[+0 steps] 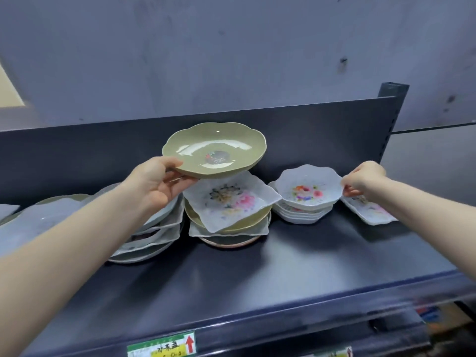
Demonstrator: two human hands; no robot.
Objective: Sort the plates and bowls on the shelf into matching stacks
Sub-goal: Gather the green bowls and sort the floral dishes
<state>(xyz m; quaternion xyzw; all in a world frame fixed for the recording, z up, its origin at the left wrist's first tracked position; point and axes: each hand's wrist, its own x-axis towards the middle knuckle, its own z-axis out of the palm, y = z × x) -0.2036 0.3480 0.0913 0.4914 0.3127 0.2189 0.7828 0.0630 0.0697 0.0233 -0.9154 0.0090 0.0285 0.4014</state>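
The green plate gripped in our left hand is smooth and glossy, throwing white highlights. The floral bowl pinched by our right hand looks like satin-smooth white plastic. Below both hands, the shelf seems to be dark matt painted metal, with a paper label on its edge.

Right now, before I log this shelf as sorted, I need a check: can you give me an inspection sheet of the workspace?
Surface: dark shelf, dishes standing along its back.
Job's things: green plate held above the middle stack, which is mixed and topped by a square floral plate; floral bowl on top of a bowl stack; mixed left stack; rectangular floral dish far right.
Clutter: nothing seen.
Grippers: left hand grips the green plate's rim; right hand pinches the floral bowl's rim.
Cables: nothing seen.
Surroundings: grey wall, dark back panel, price label on the shelf's front edge.
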